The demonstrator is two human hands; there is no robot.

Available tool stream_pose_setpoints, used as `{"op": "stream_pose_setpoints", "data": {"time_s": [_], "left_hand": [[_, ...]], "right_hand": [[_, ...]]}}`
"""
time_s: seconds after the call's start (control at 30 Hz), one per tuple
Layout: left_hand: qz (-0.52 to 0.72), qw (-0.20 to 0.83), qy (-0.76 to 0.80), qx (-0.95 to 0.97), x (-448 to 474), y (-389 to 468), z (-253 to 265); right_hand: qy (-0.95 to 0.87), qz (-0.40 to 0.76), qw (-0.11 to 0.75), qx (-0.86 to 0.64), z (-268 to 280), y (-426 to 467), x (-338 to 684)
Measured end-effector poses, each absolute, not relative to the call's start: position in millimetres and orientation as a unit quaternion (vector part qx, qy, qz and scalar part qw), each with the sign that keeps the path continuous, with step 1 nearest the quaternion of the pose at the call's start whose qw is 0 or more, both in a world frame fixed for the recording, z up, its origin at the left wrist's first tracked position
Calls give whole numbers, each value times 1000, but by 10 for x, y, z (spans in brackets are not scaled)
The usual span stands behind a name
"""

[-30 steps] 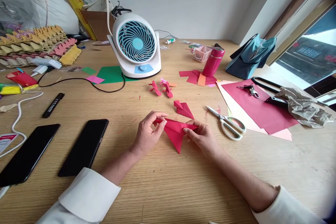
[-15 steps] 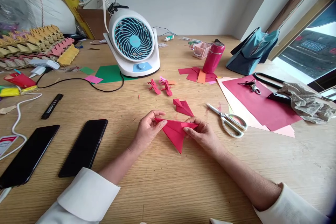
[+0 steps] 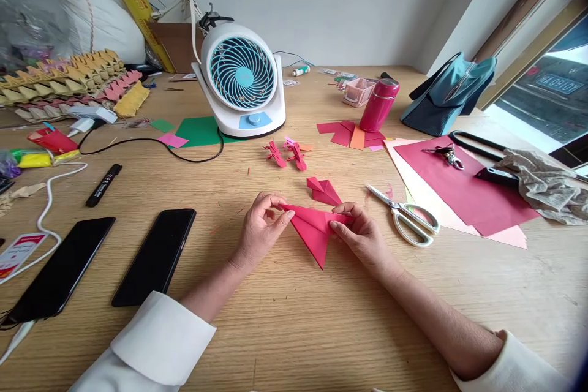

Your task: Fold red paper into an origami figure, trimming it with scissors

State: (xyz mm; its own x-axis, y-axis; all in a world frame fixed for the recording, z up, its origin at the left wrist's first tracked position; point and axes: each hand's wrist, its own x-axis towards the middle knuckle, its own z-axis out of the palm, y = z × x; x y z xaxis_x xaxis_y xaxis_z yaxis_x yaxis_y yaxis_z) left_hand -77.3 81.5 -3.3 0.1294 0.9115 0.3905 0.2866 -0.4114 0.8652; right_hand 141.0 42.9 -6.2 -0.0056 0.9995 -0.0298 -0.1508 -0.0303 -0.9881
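While our left grip (image 3: 261, 229) and right grip (image 3: 366, 240) keep pinching the red paper (image 3: 315, 230), we see little change; folding seems mid-step.

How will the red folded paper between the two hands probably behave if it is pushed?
The red folded paper is probably light, as the left hand and right hand only pinch its ends. It seems fairly stiff along the folds, because its upper edge runs nearly straight. Its lower point may bend easily, since it extends beyond both hands.
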Motion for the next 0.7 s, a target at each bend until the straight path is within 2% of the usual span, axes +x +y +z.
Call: {"op": "stream_pose_setpoints", "data": {"time_s": [0.23, 0.37, 0.47, 0.53, 0.6, 0.7], "left_hand": [[453, 176, 454, 747, -809, 787, 27], [426, 59, 462, 775, -807, 727, 146], [406, 104, 460, 783, -800, 710, 201], [390, 151, 463, 781, -793, 714, 209], [376, 170, 472, 779, -783, 720, 203], [356, 198, 486, 773, -762, 720, 183]], "right_hand": [[-496, 531, 513, -457, -155, 408, 1414], [-567, 499, 457, -470, -147, 378, 1429], [-651, 413, 389, -505, -75, 360, 1481], [-715, 292, 368, -518, -7, 342, 1526], [-772, 181, 360, -492, 59, 310, 1553], [-843, 120, 317, -418, 118, 229, 1519]]}}
